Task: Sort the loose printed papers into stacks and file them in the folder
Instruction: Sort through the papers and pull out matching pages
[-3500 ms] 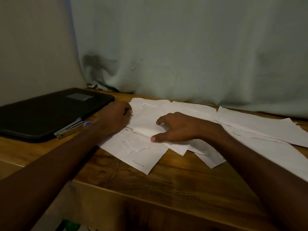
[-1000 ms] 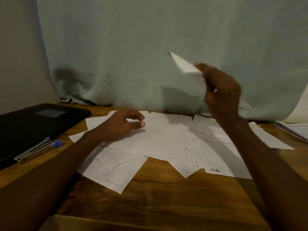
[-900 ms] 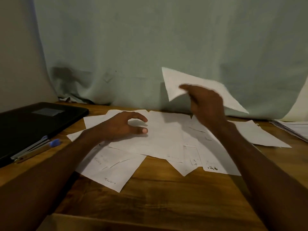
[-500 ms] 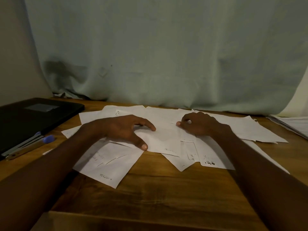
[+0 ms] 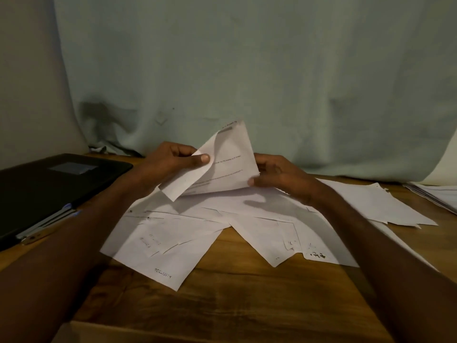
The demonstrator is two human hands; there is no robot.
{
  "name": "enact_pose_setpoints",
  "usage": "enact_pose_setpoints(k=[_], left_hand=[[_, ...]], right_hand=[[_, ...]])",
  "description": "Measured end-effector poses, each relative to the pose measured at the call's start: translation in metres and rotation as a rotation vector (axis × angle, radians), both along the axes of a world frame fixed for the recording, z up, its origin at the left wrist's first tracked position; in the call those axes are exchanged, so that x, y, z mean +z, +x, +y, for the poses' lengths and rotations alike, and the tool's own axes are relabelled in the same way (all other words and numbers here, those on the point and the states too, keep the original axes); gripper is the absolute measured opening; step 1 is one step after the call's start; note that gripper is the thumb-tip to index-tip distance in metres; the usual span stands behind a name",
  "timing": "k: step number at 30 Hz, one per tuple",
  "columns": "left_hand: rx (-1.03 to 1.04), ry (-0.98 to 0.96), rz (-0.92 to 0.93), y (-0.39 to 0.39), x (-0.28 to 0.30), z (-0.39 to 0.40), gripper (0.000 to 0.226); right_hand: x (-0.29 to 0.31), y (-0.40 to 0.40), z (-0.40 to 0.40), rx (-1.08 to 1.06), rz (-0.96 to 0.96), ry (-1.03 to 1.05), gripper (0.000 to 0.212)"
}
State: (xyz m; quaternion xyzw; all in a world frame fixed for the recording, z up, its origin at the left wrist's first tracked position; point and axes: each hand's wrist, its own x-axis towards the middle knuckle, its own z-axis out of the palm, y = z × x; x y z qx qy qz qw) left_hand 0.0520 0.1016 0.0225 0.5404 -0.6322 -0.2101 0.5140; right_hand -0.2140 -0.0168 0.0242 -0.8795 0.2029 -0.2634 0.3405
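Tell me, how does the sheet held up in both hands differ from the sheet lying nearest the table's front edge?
The held sheet is lifted off the table, pinched by the left hand and right hand; the front sheet lies flat, untouched. The held sheet curls at its left edge and shows printed lines; the front sheet is flat, with small writing near its corner. Both are white paper.

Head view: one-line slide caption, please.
Both hands, left hand and right hand, lift one printed sheet above loose papers.
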Motion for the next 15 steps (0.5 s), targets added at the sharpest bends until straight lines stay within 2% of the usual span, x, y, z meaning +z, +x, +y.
enact_pose_setpoints(k=[4,6,8,10,13,15], left_hand=[[0.002,0.067,0.084,-0.01,0.004,0.002,0.05],[0.027,0.085,0.27,-0.011,0.008,0.002,0.055],[-0.082,0.028,0.531,-0.007,0.008,0.0,0.058],[-0.178,-0.056,0.695,0.001,0.005,-0.003,0.06],[-0.283,-0.014,0.748,0.007,0.001,-0.007,0.076],[-0.258,0.022,0.718,0.006,0.0,-0.008,0.076]], right_hand=[[0.003,0.012,0.012,-0.121,-0.291,0.05,0.021],[0.004,0.016,0.012,-0.189,-0.401,0.072,0.012],[0.007,0.016,0.012,-0.255,-0.466,0.112,0.009],[0.011,0.015,0.013,-0.307,-0.495,0.179,0.012],[0.012,0.013,0.013,-0.33,-0.502,0.212,0.017],[0.011,0.015,0.012,-0.358,-0.503,0.184,0.017]])
